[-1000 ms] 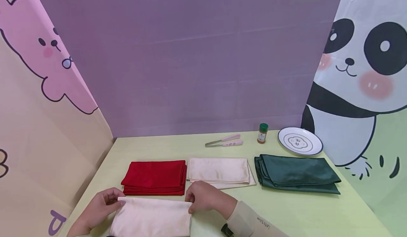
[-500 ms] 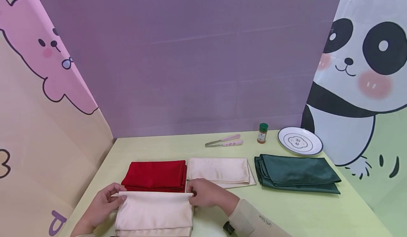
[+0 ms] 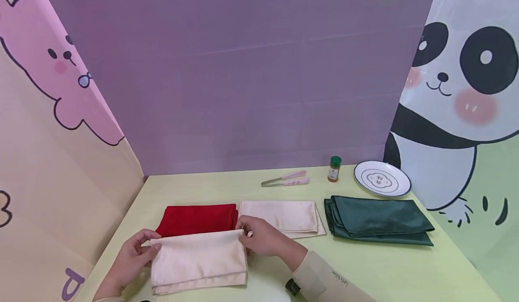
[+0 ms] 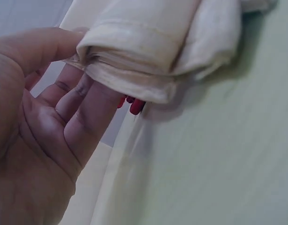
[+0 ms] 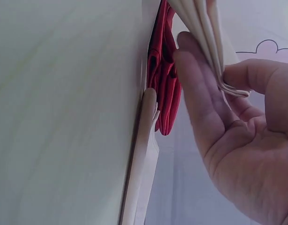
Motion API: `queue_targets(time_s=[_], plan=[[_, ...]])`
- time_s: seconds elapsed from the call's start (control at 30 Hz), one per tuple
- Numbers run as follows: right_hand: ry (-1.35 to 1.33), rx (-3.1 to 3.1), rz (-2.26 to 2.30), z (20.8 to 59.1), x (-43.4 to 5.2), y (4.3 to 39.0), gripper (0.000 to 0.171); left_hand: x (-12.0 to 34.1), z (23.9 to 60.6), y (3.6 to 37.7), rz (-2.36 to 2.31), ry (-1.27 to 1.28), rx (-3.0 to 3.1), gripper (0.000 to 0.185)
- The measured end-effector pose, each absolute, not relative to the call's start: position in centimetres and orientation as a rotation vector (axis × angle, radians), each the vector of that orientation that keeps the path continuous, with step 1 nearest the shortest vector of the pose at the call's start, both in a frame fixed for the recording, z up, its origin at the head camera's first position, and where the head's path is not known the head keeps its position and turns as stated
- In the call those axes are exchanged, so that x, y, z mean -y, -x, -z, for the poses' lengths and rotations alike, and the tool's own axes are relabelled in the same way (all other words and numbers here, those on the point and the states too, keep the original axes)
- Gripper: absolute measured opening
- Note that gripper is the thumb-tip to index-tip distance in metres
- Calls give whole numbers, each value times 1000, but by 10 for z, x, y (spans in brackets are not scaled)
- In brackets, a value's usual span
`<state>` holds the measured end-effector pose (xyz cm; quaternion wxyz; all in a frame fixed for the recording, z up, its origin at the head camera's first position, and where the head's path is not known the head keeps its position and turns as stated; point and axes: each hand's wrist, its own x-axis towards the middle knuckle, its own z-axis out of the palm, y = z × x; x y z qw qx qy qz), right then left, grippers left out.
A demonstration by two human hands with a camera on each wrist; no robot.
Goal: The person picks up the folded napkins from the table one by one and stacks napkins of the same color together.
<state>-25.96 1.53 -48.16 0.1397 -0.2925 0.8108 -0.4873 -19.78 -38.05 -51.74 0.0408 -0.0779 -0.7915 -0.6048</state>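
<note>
My left hand [image 3: 134, 259] and right hand [image 3: 261, 238] pinch the folded cream cloth [image 3: 198, 260] by its far corners; folding looks done; it isn't yet on the cream pile [image 3: 279, 217].

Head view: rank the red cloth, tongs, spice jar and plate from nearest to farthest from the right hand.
From the right hand:
1. Red cloth, just to its left.
2. Tongs, farther back on the table.
3. Spice jar, back right.
4. Plate, far right, beyond the jar.

Held cloth [image 3: 198, 259] apparently overlaps near stack [image 3: 197, 218]; tongs [image 3: 285, 180], plate [image 3: 382, 179] behind.
</note>
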Motion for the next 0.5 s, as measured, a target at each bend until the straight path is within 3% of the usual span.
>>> queue_targets(time_s=[0.5], plan=[[781,-2187,1665,482,-14,263,12,377,514,200,1856,195,2354,24]])
